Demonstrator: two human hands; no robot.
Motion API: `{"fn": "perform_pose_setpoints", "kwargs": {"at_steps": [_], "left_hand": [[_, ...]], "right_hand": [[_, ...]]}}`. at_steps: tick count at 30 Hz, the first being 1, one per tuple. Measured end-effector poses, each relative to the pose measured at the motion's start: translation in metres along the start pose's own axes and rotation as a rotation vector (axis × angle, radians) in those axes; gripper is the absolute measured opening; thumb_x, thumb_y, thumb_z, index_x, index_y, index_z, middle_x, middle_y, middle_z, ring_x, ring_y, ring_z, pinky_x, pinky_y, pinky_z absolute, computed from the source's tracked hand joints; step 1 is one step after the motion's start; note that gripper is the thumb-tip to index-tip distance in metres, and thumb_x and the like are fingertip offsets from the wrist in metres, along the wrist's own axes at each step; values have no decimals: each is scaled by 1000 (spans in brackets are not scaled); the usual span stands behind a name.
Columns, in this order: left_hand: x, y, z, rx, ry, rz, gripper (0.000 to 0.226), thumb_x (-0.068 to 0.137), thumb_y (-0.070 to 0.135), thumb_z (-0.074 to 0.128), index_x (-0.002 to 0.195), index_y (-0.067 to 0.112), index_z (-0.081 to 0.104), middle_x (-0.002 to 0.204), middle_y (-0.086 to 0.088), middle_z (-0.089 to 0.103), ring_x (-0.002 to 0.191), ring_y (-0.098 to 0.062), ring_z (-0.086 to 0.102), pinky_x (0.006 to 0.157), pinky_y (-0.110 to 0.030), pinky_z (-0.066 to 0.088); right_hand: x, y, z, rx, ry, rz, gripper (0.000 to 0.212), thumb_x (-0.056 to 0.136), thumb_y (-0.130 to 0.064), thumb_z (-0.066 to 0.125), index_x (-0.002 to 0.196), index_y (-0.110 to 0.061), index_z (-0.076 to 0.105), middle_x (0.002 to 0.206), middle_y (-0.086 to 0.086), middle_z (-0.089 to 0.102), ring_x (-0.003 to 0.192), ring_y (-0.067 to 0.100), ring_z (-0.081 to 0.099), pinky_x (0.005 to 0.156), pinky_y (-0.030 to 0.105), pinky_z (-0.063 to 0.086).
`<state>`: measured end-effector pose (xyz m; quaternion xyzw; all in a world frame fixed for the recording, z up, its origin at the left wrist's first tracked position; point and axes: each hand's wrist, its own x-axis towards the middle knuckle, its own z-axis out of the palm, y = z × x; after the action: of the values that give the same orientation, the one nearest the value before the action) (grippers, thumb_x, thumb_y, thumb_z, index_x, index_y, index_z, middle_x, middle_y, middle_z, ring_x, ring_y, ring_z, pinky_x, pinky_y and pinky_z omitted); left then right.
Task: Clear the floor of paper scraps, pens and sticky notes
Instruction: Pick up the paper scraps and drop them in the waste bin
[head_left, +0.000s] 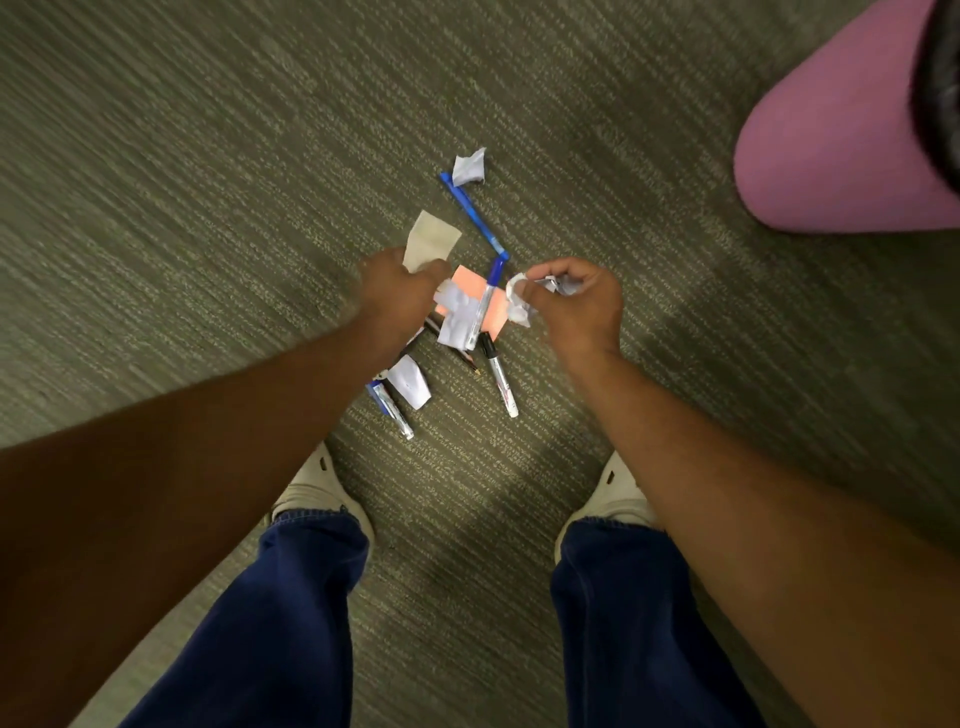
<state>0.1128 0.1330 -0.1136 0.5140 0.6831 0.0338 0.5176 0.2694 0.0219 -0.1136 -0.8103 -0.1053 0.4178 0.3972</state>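
Pinching crumpled paper scraps (522, 301) in your right hand (576, 306) fingers (545, 275); left hand (397, 299) fingers closed on a beige note (430, 240). Early stage imo. Rest is on the carpet floor (208, 182) btwn your hands: orange sticky note (480, 296), blue pens (475, 215), black marker (498, 376), more scraps (469, 166).

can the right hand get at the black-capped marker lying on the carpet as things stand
Probably not cleanly: the right hand is already closed on crumpled paper scraps. The black-capped marker lies uncovered just below it, so the path looks free, but the fingers are full.
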Motion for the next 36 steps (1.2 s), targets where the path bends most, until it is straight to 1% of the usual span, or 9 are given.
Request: {"fn": "perform_pose_setpoints", "kwargs": {"at_steps": [4, 12, 16, 21, 25, 28, 31, 33, 36], "left_hand": [[-40, 54, 11, -128, -39, -5, 13, 94, 14, 70, 102, 4, 74, 86, -5, 70, 80, -20, 65, 73, -29, 46], [-128, 214, 76, -332, -377, 50, 14, 89, 9, 76, 91, 18, 66, 58, 10, 66, 44, -4, 55, 40, -20, 40], [-159, 293, 137, -293, -457, 74, 16, 89, 8, 77, 95, 14, 63, 68, 1, 68, 35, -1, 50, 40, -20, 44], [-176, 358, 200, -286, -596, -62, 33, 91, 27, 81, 116, 12, 65, 90, -5, 67, 61, -12, 63, 62, -29, 64], [-178, 374, 214, -251, -720, -110, 70, 86, 63, 73, 137, 18, 57, 108, -7, 70, 105, -34, 74, 93, -49, 63], [-178, 366, 209, -225, -709, -117, 84, 88, 76, 59, 154, 25, 45, 127, -11, 68, 103, -37, 77, 87, -55, 64], [-179, 345, 191, -225, -634, -79, 60, 95, 75, 46, 133, 31, 62, 119, 2, 67, 86, -30, 82, 66, -44, 67], [-174, 325, 173, -194, -604, -48, 47, 99, 74, 39, 113, 38, 66, 106, 12, 66, 86, -26, 81, 69, -41, 67], [-150, 284, 141, -169, -526, -54, 59, 104, 66, 35, 140, 25, 59, 131, 3, 63, 98, -25, 74, 73, -40, 65]], "right_hand": [[-19, -40, -51, 127, 88, -81, 18, 73, -1, 88, 77, -15, 78, 84, 0, 77, 72, 0, 67, 73, 13, 50], [-39, -138, -219, 317, 322, -200, 23, 76, 0, 87, 76, -20, 75, 80, -2, 76, 77, 9, 72, 75, 21, 56], [-20, -159, -289, 358, 494, -131, 13, 80, 2, 83, 83, -7, 76, 77, 2, 73, 68, 5, 68, 65, 23, 56], [20, -168, -337, 463, 556, -10, 10, 102, -12, 63, 102, -12, 73, 101, 6, 71, 99, 22, 69, 94, 57, 59], [33, -165, -355, 366, 499, 55, 43, 105, -37, 57, 146, -24, 57, 148, 4, 58, 134, 24, 57, 109, 54, 51], [34, -155, -361, 314, 426, 82, 61, 101, -40, 64, 157, -30, 42, 162, 6, 43, 145, 26, 47, 113, 56, 48], [24, -144, -358, 228, 403, 28, 57, 104, -37, 61, 157, -26, 43, 161, 5, 45, 146, 21, 46, 117, 48, 45], [7, -133, -345, 170, 392, -44, 49, 106, -33, 58, 152, -20, 50, 152, 3, 55, 136, 11, 54, 116, 34, 47], [-30, -105, -307, 37, 290, -111, 32, 106, -29, 58, 135, -18, 64, 124, -11, 69, 103, -11, 63, 91, 15, 54]]}}
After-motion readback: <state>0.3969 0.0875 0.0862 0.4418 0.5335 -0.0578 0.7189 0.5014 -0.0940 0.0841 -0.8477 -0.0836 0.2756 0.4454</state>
